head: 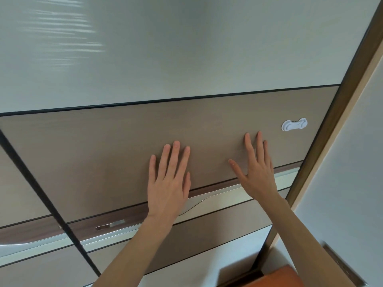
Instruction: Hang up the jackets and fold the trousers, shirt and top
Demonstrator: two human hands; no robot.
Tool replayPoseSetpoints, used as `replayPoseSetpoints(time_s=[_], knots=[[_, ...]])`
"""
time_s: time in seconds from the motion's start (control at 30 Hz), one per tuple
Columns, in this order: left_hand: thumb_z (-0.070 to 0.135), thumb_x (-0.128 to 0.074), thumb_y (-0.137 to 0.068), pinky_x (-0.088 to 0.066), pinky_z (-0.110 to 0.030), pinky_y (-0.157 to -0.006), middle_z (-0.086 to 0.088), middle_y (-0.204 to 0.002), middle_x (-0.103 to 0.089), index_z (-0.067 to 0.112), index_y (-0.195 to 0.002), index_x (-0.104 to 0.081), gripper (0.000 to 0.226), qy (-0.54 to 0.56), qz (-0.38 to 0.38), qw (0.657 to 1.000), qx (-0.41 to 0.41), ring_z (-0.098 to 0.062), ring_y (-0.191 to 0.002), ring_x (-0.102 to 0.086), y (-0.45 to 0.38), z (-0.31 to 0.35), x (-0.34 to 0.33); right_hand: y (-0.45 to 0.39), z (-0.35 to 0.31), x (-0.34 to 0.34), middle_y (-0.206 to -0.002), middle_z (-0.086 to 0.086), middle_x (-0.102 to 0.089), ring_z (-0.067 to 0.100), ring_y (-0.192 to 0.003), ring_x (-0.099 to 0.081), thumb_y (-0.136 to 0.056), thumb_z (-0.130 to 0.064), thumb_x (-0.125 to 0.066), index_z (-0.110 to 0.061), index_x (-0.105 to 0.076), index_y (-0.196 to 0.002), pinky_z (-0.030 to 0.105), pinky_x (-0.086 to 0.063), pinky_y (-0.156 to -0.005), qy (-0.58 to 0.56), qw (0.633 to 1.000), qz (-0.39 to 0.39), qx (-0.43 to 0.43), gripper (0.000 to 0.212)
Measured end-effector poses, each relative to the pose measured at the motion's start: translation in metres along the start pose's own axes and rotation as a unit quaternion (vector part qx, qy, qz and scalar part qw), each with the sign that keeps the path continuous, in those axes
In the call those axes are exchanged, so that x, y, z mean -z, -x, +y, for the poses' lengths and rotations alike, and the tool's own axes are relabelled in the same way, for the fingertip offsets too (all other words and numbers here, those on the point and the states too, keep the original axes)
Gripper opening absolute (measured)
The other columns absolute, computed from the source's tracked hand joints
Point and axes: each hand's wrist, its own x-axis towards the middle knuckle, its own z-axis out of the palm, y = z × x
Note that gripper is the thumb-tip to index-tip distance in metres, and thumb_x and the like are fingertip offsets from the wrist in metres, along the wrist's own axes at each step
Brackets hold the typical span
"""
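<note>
Both hands lie flat with fingers spread on the brown matt band of the sliding wardrobe door (103,154), gripping nothing. The right hand (256,170) is nearer the door's right edge and the white plastic child lock (294,124); the left hand (169,181) sits toward the band's middle. The door probably slides sideways. No jackets, trousers, shirt or top are in view.

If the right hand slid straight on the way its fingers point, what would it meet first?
The right hand lies flat on the brown door panel; sliding on, it likely meets the dark seam, passing left of the white child lock.
</note>
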Motion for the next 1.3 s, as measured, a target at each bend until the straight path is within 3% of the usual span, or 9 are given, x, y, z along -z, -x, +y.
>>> replayPoseSetpoints(time_s=[0.37,0.83,1.13,1.3], knots=[[0.031,-0.038,-0.107,-0.009,-0.054,-0.13,-0.006,-0.176,-0.001,0.02,-0.168,-0.011,0.068,0.005,-0.025,0.999,-0.022,-0.026,-0.162,-0.004,-0.006,0.018,-0.001,-0.003,0.018,0.021,-0.175,-0.006,0.012,0.032,-0.161,0.004,-0.103,-0.061,-0.05,-0.042,0.007,-0.164,0.053,-0.018,-0.126,-0.012,0.999,-0.028,-0.011,0.086],[0.034,-0.037,-0.106,-0.013,-0.056,-0.129,-0.009,-0.176,0.003,0.016,-0.168,-0.008,0.07,0.004,-0.076,0.997,-0.035,-0.028,-0.162,0.0,-0.016,0.04,0.013,-0.009,0.03,0.041,-0.175,-0.004,0.014,0.03,-0.161,0.002,-0.105,-0.062,-0.041,-0.042,0.008,-0.164,0.054,-0.019,-0.128,0.013,0.997,-0.071,-0.034,0.079],[0.033,-0.044,-0.107,-0.02,-0.052,-0.129,-0.01,-0.171,-0.026,0.011,-0.164,-0.028,0.063,0.106,-0.076,0.991,-0.034,-0.028,-0.16,-0.018,-0.013,0.023,0.064,0.046,-0.034,0.076,-0.176,-0.001,0.005,0.026,-0.162,0.005,-0.107,-0.063,-0.03,-0.032,0.003,-0.167,0.052,-0.009,-0.129,0.121,0.991,-0.045,-0.032,0.075],[0.031,-0.048,-0.106,-0.028,-0.053,-0.125,-0.011,-0.162,-0.044,0.007,-0.158,-0.042,0.058,0.166,-0.043,0.984,-0.038,-0.03,-0.154,-0.035,0.013,0.004,0.106,0.104,-0.099,0.111,-0.175,0.0,-0.013,0.023,-0.162,-0.006,-0.108,-0.064,-0.029,-0.027,-0.009,-0.167,0.047,-0.007,-0.129,0.171,0.984,0.029,-0.03,0.073]])
